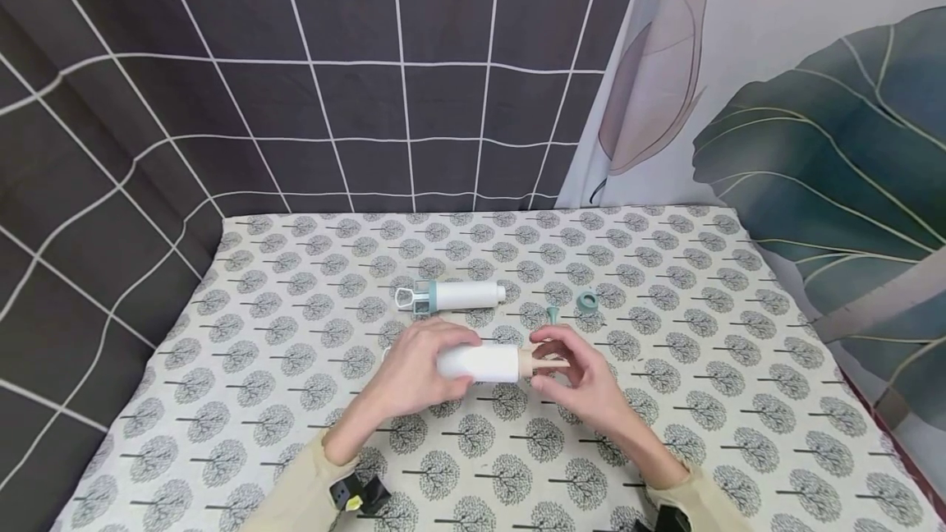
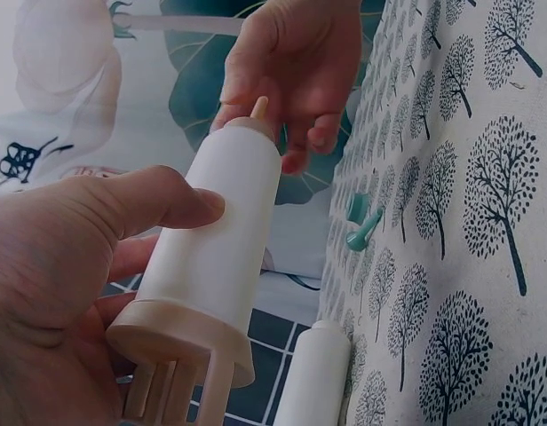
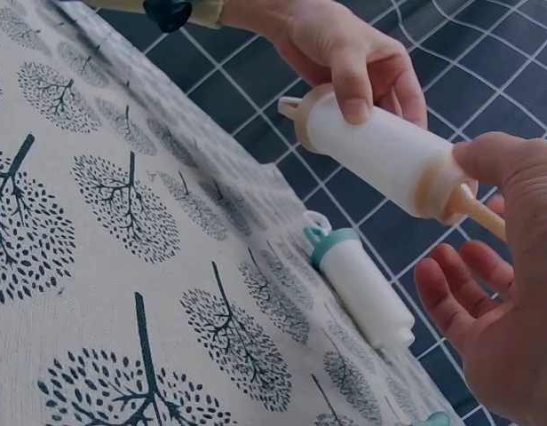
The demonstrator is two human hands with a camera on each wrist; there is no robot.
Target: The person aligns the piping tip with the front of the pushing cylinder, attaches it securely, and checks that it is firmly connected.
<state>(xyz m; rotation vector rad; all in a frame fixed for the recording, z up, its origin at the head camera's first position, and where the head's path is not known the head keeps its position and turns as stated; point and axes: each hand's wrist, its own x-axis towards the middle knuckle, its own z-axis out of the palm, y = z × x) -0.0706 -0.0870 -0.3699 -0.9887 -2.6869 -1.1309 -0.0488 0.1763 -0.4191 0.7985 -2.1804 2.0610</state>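
Observation:
A white icing syringe [image 1: 488, 363] with beige end parts lies level between the two hands. My left hand [image 1: 424, 364] grips its barrel, thumb along the near side, as the left wrist view shows. At the other end, my right hand [image 1: 591, 376] has its thumb and fingertips around the beige collar [image 3: 438, 188]. A slender beige nozzle [image 3: 482, 216] points out of that collar toward the right palm. The beige plunger frame [image 2: 180, 386] sticks out past the left hand. The remaining right fingers curve loosely below the nozzle.
Behind the hands lies a second white syringe [image 1: 466, 295] with a teal cap and ring handle. To its right are a small teal nozzle [image 1: 553, 314] and a teal ring collar [image 1: 587, 301]. A tree-print cloth [image 1: 510, 474] covers the table; a dark checked curtain [image 1: 443, 105] hangs behind.

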